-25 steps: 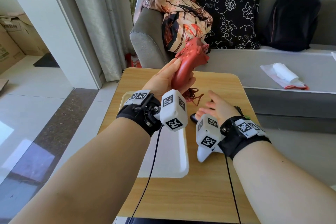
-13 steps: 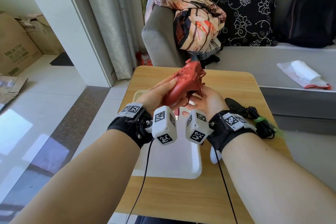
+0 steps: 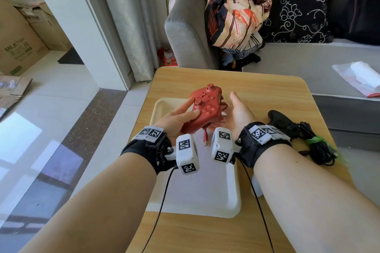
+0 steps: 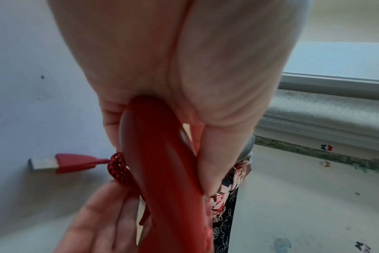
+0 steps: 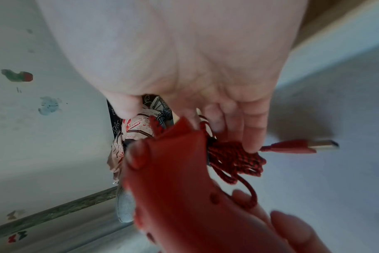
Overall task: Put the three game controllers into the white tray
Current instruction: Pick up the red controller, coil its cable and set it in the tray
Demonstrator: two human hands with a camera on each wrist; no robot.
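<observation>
Left hand (image 3: 176, 118) grips red controller (image 3: 203, 107) | above white tray (image 3: 232, 195)

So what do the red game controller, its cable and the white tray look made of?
Red game controller: moulded plastic, smooth satin sheen. Red-and-black cable: braided fabric sleeve, with a visible woven pattern and a metal USB tip. White rectangular tray: probably plastic, with glossy rounded edges.

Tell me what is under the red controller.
Under the red controller, its bundled red cable and USB plug hang over the white tray. The right hand cups beside; the tray floor directly beneath is hidden.
</observation>
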